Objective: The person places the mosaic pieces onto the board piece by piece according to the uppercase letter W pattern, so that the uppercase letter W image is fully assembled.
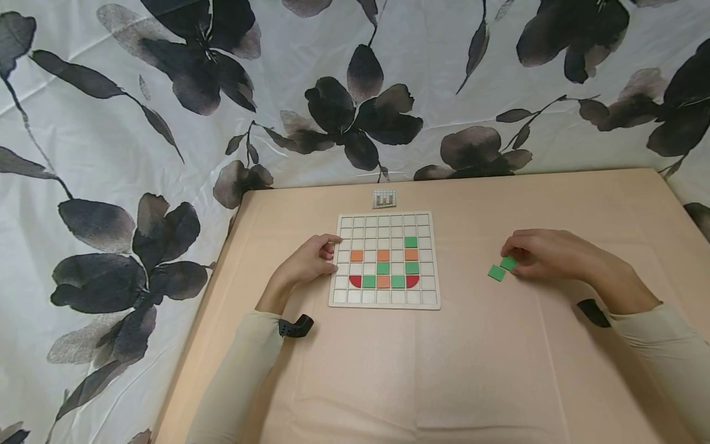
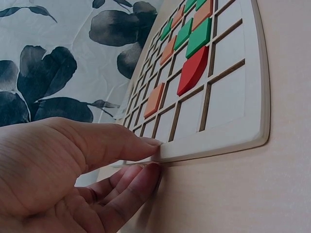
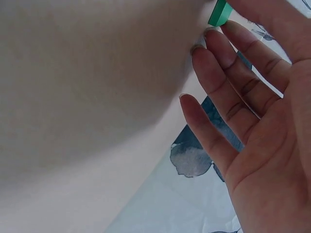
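A white gridded board [image 1: 355, 296] lies on the table, with several green and orange square tiles and two red rounded tiles [image 1: 412, 281] set in its cells. At its left edge is my left hand [image 1: 302, 265]; in the left wrist view the thumb [image 2: 121, 143] lies on the board's rim and the fingers curl beneath it. Off to the right of the board, my right hand [image 1: 560, 256] pinches a green square tile [image 1: 508, 263] between thumb and fingers. A second green tile [image 1: 496, 272] is right beside the held one, just left of the fingertips.
A small card with a grid pattern [image 1: 384, 198] stands behind the board near the table's far edge. The beige table [image 1: 444, 370] meets a white floral cloth [image 1: 310, 160] at the back and left. Both forearms wear dark wrist straps [image 1: 296, 326].
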The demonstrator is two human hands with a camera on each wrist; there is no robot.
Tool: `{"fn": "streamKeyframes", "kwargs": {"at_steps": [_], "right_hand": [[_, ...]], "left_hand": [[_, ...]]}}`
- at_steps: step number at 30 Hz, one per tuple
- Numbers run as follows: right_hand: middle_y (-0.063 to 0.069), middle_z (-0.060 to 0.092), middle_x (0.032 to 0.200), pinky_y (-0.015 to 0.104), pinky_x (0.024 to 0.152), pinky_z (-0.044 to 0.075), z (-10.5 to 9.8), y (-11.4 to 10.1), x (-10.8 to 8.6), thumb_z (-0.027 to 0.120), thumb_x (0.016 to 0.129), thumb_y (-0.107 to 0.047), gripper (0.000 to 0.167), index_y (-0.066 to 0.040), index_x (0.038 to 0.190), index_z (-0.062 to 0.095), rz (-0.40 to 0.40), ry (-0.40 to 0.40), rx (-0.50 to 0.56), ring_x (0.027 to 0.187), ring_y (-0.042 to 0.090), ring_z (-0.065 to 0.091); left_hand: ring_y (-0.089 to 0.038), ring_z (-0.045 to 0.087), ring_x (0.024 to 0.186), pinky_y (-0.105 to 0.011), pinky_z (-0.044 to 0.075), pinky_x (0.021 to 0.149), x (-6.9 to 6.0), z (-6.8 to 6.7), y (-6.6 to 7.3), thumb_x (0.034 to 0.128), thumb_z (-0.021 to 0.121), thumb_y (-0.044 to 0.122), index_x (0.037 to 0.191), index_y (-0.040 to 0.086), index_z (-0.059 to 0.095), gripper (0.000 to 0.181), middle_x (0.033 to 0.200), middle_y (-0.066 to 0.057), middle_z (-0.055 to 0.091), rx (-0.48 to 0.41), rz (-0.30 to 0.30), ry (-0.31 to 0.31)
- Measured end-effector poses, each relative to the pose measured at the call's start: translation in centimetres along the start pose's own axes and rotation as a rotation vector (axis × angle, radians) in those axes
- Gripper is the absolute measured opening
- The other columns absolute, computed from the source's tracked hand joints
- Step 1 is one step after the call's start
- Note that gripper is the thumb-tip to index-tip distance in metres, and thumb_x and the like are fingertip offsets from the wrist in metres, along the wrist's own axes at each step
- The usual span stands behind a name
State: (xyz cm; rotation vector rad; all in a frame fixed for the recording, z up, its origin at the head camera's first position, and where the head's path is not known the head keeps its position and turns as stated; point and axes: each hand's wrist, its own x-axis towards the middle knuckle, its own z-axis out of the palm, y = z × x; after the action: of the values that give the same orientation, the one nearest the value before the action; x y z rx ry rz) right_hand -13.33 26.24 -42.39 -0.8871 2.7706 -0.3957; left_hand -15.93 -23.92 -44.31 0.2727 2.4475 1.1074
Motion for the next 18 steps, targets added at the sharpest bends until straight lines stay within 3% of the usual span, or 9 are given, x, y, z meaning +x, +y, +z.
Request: {"fn": "streamKeyframes", "kwargs": {"at_steps": [18], "right_hand": [[-0.015,0.059,0.089,0.030,0.073,0.050,0.15,0.00,-0.02,0.081,0.078,-0.018,0.025,-0.023,0.099,0.070,-0.007,0.014,0.000,0.083,0.006,0.056]], "left_hand": [[-0.023,0.048,0.099,-0.031,0.043,0.080,-0.11,-0.04,0.04,0.0854,0.073,-0.008,0.143,0.003,0.051,0.062,0.109,-0.011,0.046,-0.014,0.003,-0.002]]}}
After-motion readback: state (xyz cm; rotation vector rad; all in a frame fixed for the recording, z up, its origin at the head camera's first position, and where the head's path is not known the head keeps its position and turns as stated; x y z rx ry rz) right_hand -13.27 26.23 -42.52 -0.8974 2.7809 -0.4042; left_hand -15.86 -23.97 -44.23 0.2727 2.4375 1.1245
